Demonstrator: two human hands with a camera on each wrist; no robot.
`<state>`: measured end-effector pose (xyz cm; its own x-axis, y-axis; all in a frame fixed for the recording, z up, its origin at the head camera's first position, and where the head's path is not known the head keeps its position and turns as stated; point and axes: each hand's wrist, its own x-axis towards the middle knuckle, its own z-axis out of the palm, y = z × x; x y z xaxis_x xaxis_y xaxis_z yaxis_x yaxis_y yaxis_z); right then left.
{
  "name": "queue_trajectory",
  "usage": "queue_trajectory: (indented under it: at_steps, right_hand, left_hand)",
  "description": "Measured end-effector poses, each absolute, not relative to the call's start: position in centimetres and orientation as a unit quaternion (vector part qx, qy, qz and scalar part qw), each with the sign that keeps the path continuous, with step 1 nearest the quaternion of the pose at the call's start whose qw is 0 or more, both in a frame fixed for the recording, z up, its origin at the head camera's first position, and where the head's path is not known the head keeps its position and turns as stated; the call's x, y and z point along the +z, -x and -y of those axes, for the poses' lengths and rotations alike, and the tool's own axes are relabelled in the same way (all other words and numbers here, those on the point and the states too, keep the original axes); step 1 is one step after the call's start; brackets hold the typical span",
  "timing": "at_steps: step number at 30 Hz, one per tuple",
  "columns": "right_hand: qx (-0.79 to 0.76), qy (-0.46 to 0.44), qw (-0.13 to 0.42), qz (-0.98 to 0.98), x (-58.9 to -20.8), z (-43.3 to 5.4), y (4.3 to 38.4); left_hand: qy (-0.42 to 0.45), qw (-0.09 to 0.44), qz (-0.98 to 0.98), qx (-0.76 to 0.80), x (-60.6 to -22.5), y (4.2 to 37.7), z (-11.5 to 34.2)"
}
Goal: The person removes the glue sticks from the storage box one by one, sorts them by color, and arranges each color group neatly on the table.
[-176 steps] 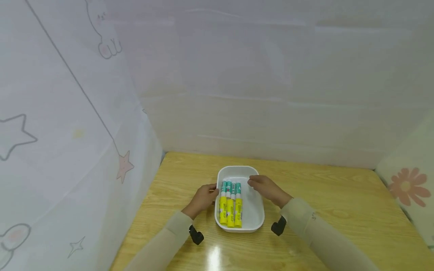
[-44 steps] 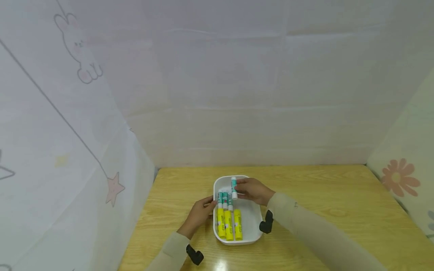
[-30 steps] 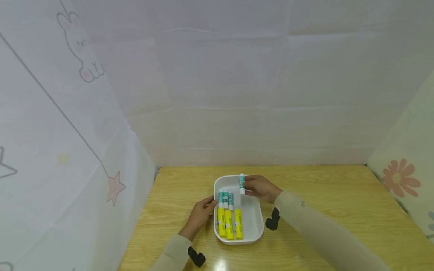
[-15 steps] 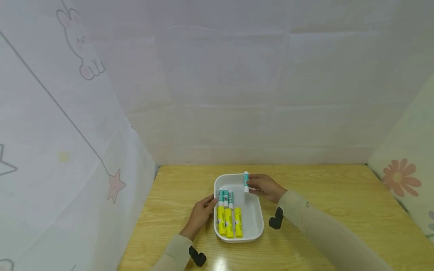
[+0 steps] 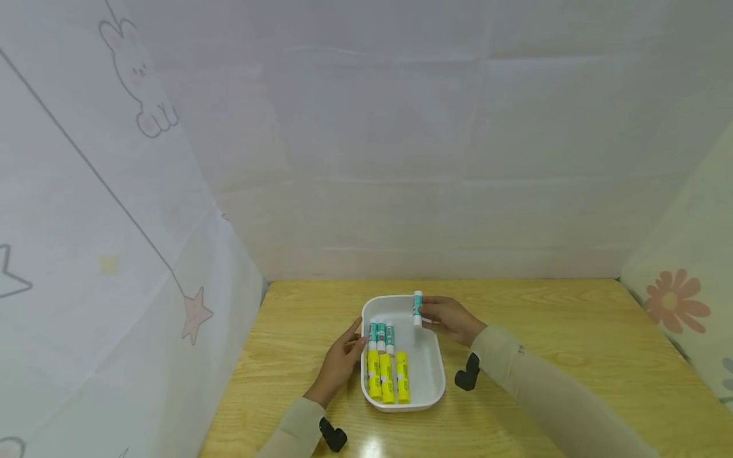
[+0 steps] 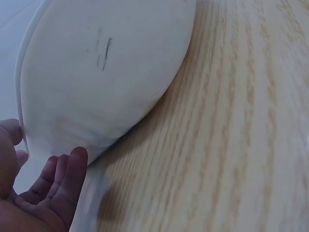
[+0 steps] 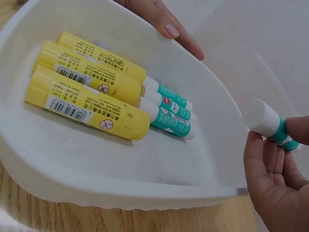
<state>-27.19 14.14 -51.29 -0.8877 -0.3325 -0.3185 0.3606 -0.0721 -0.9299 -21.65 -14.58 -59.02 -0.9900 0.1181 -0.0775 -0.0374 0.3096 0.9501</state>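
Note:
A white tray (image 5: 426, 381) sits on the table with three yellow glue sticks (image 5: 387, 379) lying side by side in its near part. Beyond them lie three smaller green-and-white glue sticks (image 5: 381, 337). My right hand (image 5: 449, 318) pinches another green-and-white glue stick (image 5: 417, 310) between thumb and fingers, roughly upright above the tray's far right corner. In the right wrist view this glue stick (image 7: 273, 126) has its white end toward the tray. At the tray's left side my left hand (image 5: 339, 366) holds the rim, thumb over it and fingers (image 6: 72, 174) against the outer wall.
The wooden table (image 5: 532, 356) extends on both sides of the tray. A pale cloth wall (image 5: 366, 159) stands behind it, and a patterned cloth (image 5: 195, 318) closes off the left side. Inside the tray, bare floor shows right of the glue sticks.
My right hand has picked a green-and-white glue stick out of the row and carried it rightward, barely moving in the last half second. My left index finger has straightened along the rim.

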Motion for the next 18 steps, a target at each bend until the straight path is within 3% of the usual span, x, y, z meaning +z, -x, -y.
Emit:
queue_trajectory:
  at_steps: [18]
  right_hand:
    - [-0.72, -0.038, 0.205, -0.662, -53.4, -19.1, 27.4]
  left_hand:
    - [-0.036, 0.054, -0.818, 0.572, -59.1, 21.7, 14.6]
